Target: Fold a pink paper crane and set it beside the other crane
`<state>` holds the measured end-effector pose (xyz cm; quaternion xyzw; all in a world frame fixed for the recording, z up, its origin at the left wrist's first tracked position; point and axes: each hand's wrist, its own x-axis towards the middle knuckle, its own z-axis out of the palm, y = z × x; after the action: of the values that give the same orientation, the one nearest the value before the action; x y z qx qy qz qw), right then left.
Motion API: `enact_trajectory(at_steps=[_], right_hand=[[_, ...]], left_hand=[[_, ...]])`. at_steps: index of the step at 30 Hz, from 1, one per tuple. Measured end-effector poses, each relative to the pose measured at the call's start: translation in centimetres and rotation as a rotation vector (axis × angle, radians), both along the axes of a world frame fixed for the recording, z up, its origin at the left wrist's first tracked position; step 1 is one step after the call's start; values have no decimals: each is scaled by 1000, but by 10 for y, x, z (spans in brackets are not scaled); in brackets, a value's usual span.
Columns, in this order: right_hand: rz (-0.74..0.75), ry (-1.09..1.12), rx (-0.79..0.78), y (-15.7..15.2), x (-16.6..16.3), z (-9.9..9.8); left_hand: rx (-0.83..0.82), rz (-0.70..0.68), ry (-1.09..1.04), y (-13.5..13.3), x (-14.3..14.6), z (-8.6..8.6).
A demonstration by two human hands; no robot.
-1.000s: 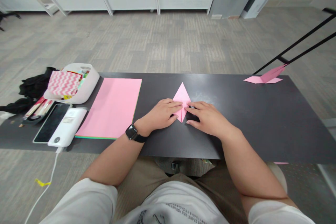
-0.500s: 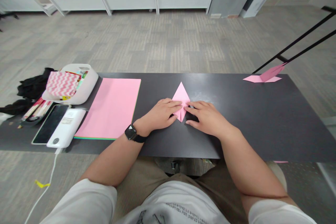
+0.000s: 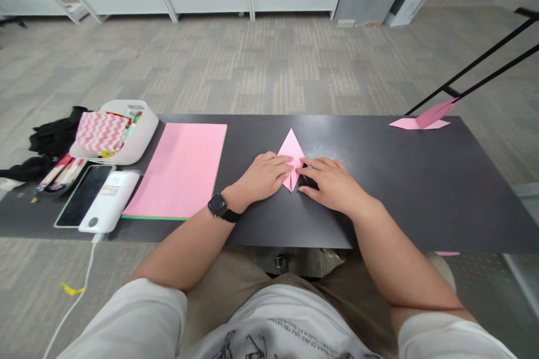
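Note:
A pink folded paper point(image 3: 292, 148), kite-shaped with its point away from me, lies on the dark table point(image 3: 400, 179). My left hand point(image 3: 263, 175), with a black watch on the wrist, presses its fingers flat on the paper's left half. My right hand point(image 3: 330, 182) lies on the right half, fingers curled down onto the fold near the middle. The paper's lower part is mostly hidden under both hands; only its bottom tip shows between them.
A stack of pink sheets point(image 3: 181, 168) lies to the left. Further left are a white power bank point(image 3: 110, 201), a phone point(image 3: 82, 195), a white basket point(image 3: 126, 134) holding chevron-patterned paper, and pens. Another folded pink piece point(image 3: 421, 122) sits at the far right corner.
Both hands and the paper stay in nearly the same pose; the fingers have shifted slightly inward on the fold. The view has tipped a little.

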<state>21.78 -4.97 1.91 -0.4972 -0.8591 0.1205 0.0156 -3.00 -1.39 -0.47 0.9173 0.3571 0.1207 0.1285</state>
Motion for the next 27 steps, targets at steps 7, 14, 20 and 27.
enact_trajectory(at_steps=[7, 14, 20, 27], right_hand=[[23, -43, 47, -6, -1, 0], [119, -29, 56, -14, 6, -11], [131, -19, 74, -20, 10, -18], [108, -21, 89, -25, 8, -22]], left_hand=[[36, -1, 16, 0, -1, -7], [43, -14, 32, 0, -3, -9], [50, -9, 26, -1, -2, -8], [44, -10, 19, -1, -1, -10]])
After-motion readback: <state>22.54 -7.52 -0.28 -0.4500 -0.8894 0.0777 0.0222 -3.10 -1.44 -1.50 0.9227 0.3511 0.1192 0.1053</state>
